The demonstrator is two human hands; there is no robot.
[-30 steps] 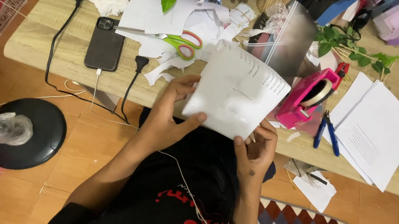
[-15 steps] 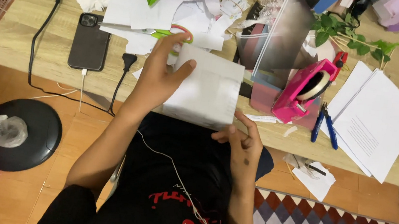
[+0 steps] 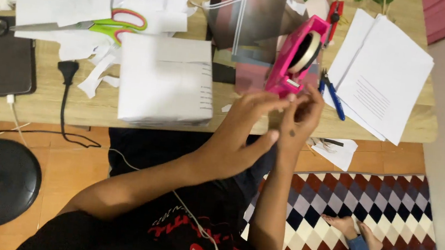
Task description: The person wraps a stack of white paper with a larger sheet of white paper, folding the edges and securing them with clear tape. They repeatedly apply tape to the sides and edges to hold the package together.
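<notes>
Through the head camera I am looking down at a pale wooden counter [image 3: 45,105] above an orange tiled floor, with a checkered rug [image 3: 377,210] lying at the right. Paper scraps, green-handled scissors [image 3: 110,23], a black phone [image 3: 6,63] and a sheaf of white sheets [image 3: 385,75] are cluttering the counter. A box wrapped in white paper [image 3: 166,80] is sitting near the front edge. Both hands are meeting just beside the pink tape dispenser [image 3: 293,56], at its lower end. My left hand [image 3: 243,132] is pinching with thumb and fingers at the dispenser's cutter; my right hand [image 3: 300,119] is pinching there too, fingertips pressed together. I cannot tell whether tape is between them. The box is lying apart from both hands, to their left.
</notes>
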